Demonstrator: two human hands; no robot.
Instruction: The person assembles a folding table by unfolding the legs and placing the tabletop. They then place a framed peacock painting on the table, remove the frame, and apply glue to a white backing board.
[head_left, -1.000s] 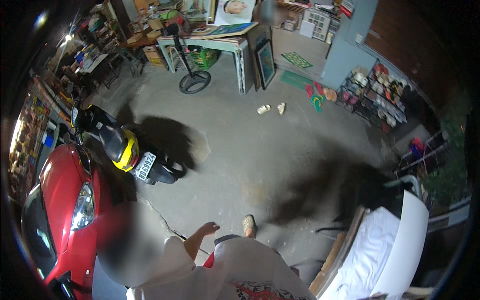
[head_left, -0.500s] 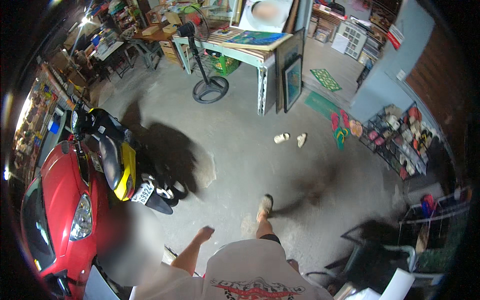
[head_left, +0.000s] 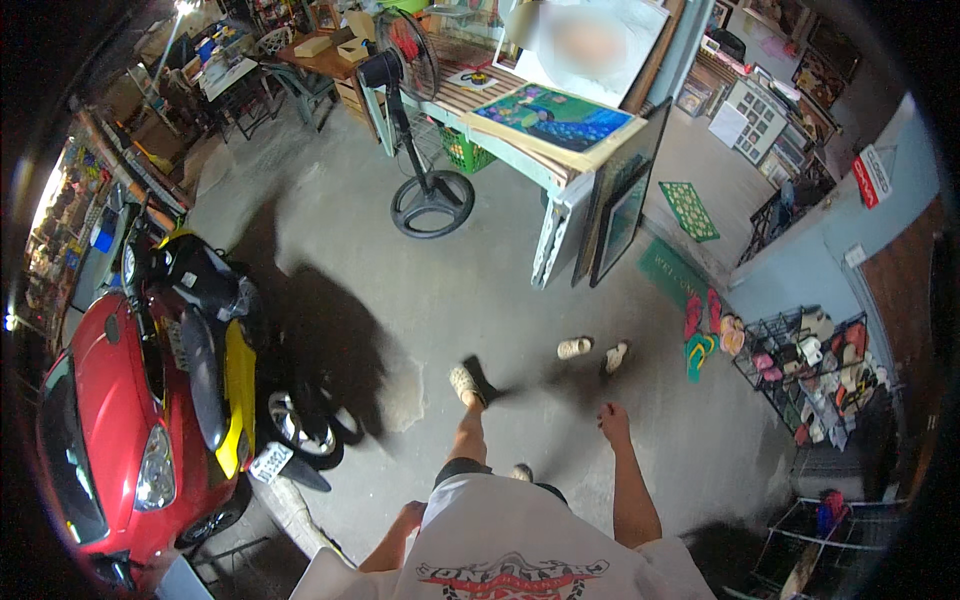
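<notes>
Moved closer to table, now upper centre. Right hand empty, loosely spread; left hand grip unclear. Two sandals centre-right.

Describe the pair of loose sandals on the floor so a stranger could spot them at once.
Start at the long white table with framed pictures leaning on its end. On the bare concrete below it lie two beige sandals, just ahead of the right hand. Unlike the colourful flip-flops by the shoe rack, they lie alone, mid-floor.

Bare concrete floor with workshop clutter standing on it.
A yellow-and-black scooter and a red car stand at left, a pedestal fan beside the pale table, loose sandals and two green mats farther right.
</notes>
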